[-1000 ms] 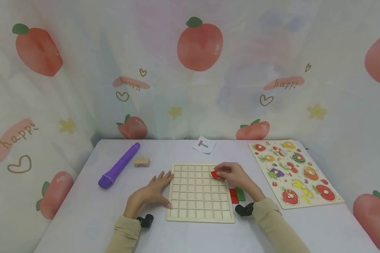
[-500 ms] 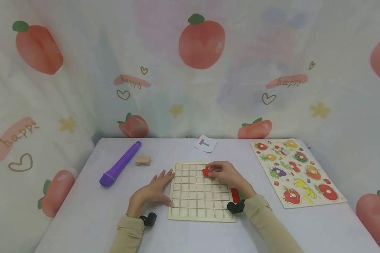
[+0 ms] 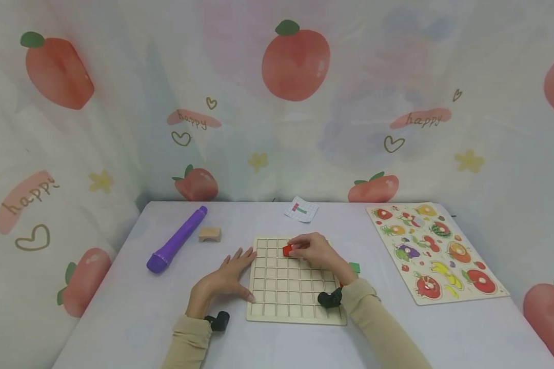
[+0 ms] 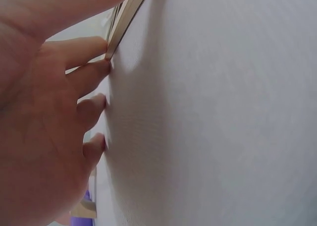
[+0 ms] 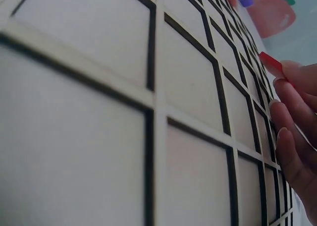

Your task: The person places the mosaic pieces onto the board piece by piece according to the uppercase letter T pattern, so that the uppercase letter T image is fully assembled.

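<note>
A pale wooden grid board [image 3: 281,297] lies on the table in front of me. Over one of its far rows, my right hand [image 3: 317,251] pinches a small red square tile [image 3: 287,250] between thumb and fingers. The right wrist view shows that tile [image 5: 270,63] tilted near the grid, the other fingers [image 5: 287,146] close to the board. My left hand [image 3: 223,279] is spread along the board's left side. In the left wrist view, its fingertips [image 4: 103,101] reach the table, some of them against the board's edge [image 4: 124,23].
Right of the board, a green tile [image 3: 355,267] shows beside my right forearm, which mostly covers red pieces there. A fruit puzzle board [image 3: 448,266] lies further right. A patterned paper card [image 3: 304,209], a wooden arch block [image 3: 210,234] and a purple toy microphone [image 3: 177,241] lie beyond.
My right hand has moved left across the far part of the board, carrying the red tile. The left hand keeps its place at the board's left edge.
</note>
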Tool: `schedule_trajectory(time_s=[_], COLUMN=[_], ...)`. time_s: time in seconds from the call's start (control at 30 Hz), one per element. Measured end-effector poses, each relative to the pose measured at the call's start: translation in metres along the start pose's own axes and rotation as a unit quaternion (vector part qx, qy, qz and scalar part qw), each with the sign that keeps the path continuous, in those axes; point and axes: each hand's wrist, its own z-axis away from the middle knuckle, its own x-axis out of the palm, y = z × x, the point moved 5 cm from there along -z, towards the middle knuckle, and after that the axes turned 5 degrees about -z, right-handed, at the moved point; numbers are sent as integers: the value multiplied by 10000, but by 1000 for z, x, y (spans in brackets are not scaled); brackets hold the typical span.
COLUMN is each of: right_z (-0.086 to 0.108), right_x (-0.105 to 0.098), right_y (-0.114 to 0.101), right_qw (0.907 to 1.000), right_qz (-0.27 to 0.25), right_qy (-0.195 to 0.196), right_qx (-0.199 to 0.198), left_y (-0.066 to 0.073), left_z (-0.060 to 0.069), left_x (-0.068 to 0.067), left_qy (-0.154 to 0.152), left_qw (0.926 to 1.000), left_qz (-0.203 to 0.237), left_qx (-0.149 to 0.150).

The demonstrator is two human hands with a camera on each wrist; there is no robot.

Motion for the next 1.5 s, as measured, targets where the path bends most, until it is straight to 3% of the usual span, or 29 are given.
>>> schedule_trajectory(time_s=[0.37, 0.87, 1.2, 1.5], right_z=[-5, -7, 11, 38], right_x=[7, 13, 1, -16], right_y=[-2, -5, -5, -3], right_qw=[9997, 9968, 9974, 9956], right_qz=[221, 790, 700, 832], right_qy=[52, 54, 167, 394], right_qx=[-20, -75, -69, -201], left_y=[9, 9, 7, 4], left_z=[1, 0, 2, 3], left_x=[-2, -2, -3, -3], left_qy=[6, 16, 35, 22], left_qw=[10000, 9999, 10000, 10000], left_qz=[12, -34, -44, 26], left_qx=[17, 107, 37, -28])
